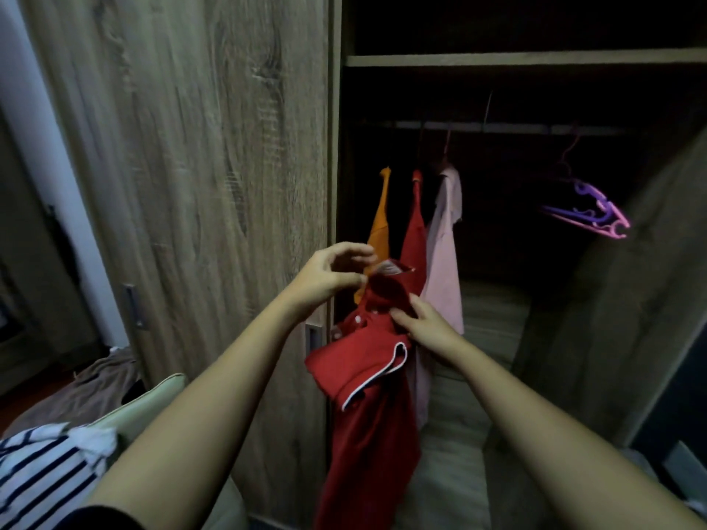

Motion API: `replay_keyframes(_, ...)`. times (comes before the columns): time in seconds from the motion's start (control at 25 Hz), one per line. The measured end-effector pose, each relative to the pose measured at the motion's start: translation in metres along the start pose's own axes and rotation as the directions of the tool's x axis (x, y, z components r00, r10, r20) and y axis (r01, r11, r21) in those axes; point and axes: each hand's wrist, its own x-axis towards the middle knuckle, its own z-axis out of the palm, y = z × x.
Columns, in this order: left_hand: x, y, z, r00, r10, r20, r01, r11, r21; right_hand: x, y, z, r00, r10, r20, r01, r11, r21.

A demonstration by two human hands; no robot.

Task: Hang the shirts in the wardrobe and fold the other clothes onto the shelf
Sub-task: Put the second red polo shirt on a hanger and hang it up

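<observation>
A red polo shirt (367, 415) with white sleeve trim hangs down in front of the open wardrobe. My left hand (329, 275) pinches its collar near the top. My right hand (424, 325) grips the fabric just below the collar, by the buttons. Behind it, on the rail (509, 128), hang an orange shirt (378, 223), another red shirt (415, 231) and a pale pink shirt (445, 254). Empty purple and pink hangers (597, 214) hang further right on the rail.
The wooden wardrobe door (191, 185) stands at the left. A shelf (535, 59) runs above the rail. A striped navy-and-white garment (46, 476) and a brown cloth (92, 392) lie at the lower left beside a pale green item (153, 399).
</observation>
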Motion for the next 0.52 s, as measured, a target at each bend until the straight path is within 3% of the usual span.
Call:
replay_keyframes(0.08, -0.004, -0.023, -0.012, 0.981, -0.161, -0.106, 0.157, 0.987, -0.046, 0.002, -0.001, 0.001, 0.998, -0.003, -0.063, 0.008, 0.997, 0.081)
replay_keyframes(0.16, -0.011, -0.058, -0.012, 0.906, -0.389, -0.166, 0.393, 0.919, -0.007, 0.005, -0.005, 0.005, 0.994, -0.047, -0.1, 0.056, 0.994, 0.094)
replay_keyframes(0.28, -0.023, -0.09, 0.003, 0.779, -0.626, -0.039, 0.603, 0.765, -0.223, 0.003, -0.015, 0.005, 0.988, -0.146, -0.049, 0.148, 0.988, 0.045)
replay_keyframes(0.32, -0.022, -0.089, 0.004, 0.752, -0.659, -0.009, 0.631, 0.724, -0.277, 0.0, -0.019, 0.003, 0.988, -0.154, -0.017, 0.154, 0.988, 0.02)
replay_keyframes(0.4, -0.018, -0.08, 0.003, 0.739, -0.673, 0.005, 0.656, 0.719, -0.227, -0.005, -0.02, -0.003, 0.986, -0.162, 0.04, 0.163, 0.986, -0.028)
replay_keyframes(0.52, -0.007, -0.065, -0.003, 0.712, -0.694, -0.106, 0.674, 0.718, -0.176, -0.015, -0.016, -0.01, 0.981, -0.18, 0.078, 0.183, 0.983, -0.031)
